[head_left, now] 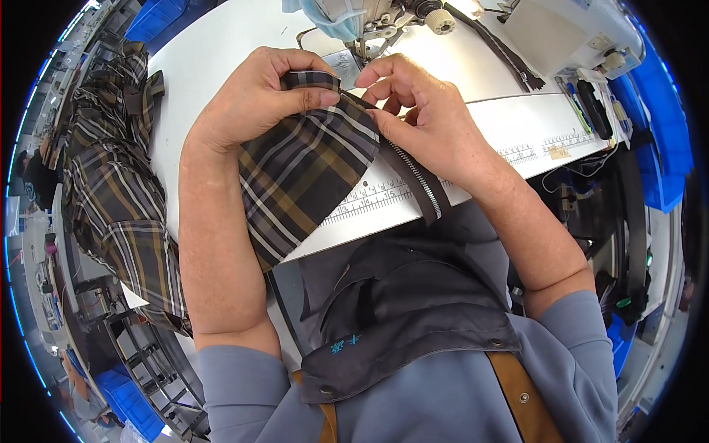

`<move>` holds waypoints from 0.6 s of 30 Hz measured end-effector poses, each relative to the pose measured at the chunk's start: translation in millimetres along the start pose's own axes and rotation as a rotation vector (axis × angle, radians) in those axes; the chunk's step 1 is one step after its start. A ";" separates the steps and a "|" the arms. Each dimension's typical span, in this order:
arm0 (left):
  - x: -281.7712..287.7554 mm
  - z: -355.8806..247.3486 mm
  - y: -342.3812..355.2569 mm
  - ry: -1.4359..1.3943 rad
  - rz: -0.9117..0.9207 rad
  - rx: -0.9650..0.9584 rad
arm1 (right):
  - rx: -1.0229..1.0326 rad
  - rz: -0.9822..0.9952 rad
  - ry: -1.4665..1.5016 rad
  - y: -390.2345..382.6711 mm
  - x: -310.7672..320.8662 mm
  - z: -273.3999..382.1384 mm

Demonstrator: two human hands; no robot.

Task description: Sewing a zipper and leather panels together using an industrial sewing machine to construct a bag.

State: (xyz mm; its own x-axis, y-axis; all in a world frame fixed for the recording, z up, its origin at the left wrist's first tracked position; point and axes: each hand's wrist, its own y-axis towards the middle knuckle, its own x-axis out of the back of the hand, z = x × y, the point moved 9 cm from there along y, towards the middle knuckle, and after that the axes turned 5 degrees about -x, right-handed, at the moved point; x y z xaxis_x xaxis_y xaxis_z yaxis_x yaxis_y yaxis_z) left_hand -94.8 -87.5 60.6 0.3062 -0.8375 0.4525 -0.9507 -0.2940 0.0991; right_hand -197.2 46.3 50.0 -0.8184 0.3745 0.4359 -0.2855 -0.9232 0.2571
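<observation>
A plaid fabric piece (317,159) in brown, black and white hangs from my left hand (258,96), whose thumb presses on its folded top edge with the fingers behind. My right hand (428,118) pinches a dark zipper tape (413,173) with metal teeth beside the fabric's right edge. The zipper's lower end hangs over the table's front edge. Both hands are just in front of the sewing machine's presser foot (362,50). Where tape and fabric meet is partly hidden by my right fingers.
A heap of the same plaid cloth (118,192) lies at the left. Another dark zipper (509,55) rests on the white table (199,59) at the back right. Pens and small tools (591,107) stand near the right edge, beside blue bins (665,170). Ruler markings (369,201) run along the front.
</observation>
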 end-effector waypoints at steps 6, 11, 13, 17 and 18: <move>-2.7 -2.6 5.2 0.062 0.017 0.028 | -0.002 0.049 -0.054 -1.5 -1.1 -0.2; -5.3 -11.2 5.8 0.169 0.081 0.146 | -0.032 0.044 0.055 -0.9 2.1 -6.0; -8.2 -17.9 8.1 0.196 0.105 0.138 | -0.137 0.051 0.205 2.8 1.3 -16.7; -14.9 -23.2 17.1 0.299 0.151 0.111 | -0.175 0.185 0.132 5.1 -6.9 -22.0; -17.3 -22.8 19.6 0.322 0.181 0.109 | -0.189 0.212 0.166 7.2 -9.2 -23.2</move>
State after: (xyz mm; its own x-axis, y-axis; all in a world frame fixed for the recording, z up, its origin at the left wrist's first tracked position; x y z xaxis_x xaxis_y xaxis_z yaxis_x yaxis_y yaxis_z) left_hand -119.9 -68.3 74.9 0.0857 -0.6980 0.7109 -0.9718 -0.2159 -0.0948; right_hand -203.3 34.2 27.9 -0.9353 0.1673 0.3117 -0.1747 -0.9846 0.0044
